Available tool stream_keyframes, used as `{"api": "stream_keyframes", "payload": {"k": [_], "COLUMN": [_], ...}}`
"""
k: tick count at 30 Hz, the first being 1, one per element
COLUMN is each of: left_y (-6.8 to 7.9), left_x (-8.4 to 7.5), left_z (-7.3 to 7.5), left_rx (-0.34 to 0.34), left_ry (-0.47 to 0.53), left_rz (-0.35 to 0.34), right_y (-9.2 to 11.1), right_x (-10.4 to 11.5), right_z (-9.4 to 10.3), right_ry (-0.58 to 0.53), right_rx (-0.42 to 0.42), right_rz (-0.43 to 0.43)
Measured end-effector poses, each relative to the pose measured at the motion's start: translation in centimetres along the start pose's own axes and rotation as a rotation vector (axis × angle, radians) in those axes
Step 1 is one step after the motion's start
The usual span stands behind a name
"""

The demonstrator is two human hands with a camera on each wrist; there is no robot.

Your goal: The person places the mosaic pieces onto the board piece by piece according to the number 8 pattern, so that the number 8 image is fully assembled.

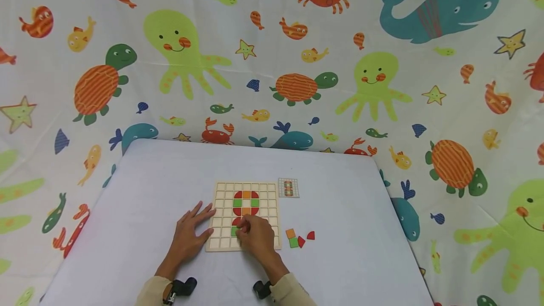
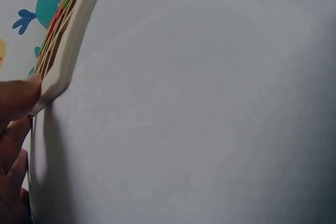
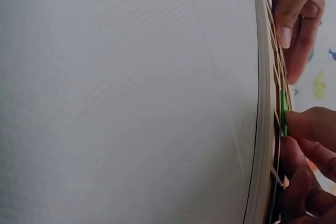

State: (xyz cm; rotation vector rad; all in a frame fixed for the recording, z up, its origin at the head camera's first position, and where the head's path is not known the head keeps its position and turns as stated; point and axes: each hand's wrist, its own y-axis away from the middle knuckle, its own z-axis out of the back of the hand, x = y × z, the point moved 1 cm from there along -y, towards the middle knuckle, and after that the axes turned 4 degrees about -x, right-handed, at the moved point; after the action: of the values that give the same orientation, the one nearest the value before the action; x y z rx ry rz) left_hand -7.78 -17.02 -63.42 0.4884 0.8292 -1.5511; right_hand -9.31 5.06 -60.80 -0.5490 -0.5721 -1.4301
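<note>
A wooden grid board (image 1: 221, 244) lies on the table with red, orange and green tiles set in a ring in its upper middle. Below the ring sit a red piece (image 1: 235, 222) and a green square tile (image 1: 234, 231). My right hand (image 1: 258, 237) is over the lower part of the board, its curled fingertips at the green tile (image 3: 283, 109), appearing to pinch it; they partly hide it. My left hand (image 1: 190, 231) rests by the board's left side, fingers spread. Its thumb (image 2: 21, 97) touches the board's edge.
Right of the board lie several loose pieces: an orange square (image 1: 290, 233), a green square (image 1: 293, 242) and two red rounded pieces (image 1: 311, 235). A small pattern card (image 1: 289, 188) lies by the board's upper right corner. The white table (image 1: 348, 211) meets a printed sea-animal cloth (image 1: 238, 131).
</note>
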Motion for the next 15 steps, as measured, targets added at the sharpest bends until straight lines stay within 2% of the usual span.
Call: {"api": "stream_keyframes", "payload": {"k": [8, 11, 15], "left_y": [0.0, -0.1, -0.1], "left_x": [0.0, -0.1, -0.1], "left_z": [-0.1, 0.0, 0.0], "left_rx": [0.000, 0.007, 0.010], "left_ry": [-0.001, 0.001, -0.002], "left_rz": [-0.004, 0.009, 0.017], "right_y": [0.7, 0.9, 1.1], "right_x": [-1.4, -2.6, -4.5], "right_z": [1.6, 2.8, 4.7], "right_ry": [-0.168, -0.217, -0.229], "right_rx": [-0.071, -0.070, -0.064], "right_rz": [-0.015, -0.030, -0.063]}}
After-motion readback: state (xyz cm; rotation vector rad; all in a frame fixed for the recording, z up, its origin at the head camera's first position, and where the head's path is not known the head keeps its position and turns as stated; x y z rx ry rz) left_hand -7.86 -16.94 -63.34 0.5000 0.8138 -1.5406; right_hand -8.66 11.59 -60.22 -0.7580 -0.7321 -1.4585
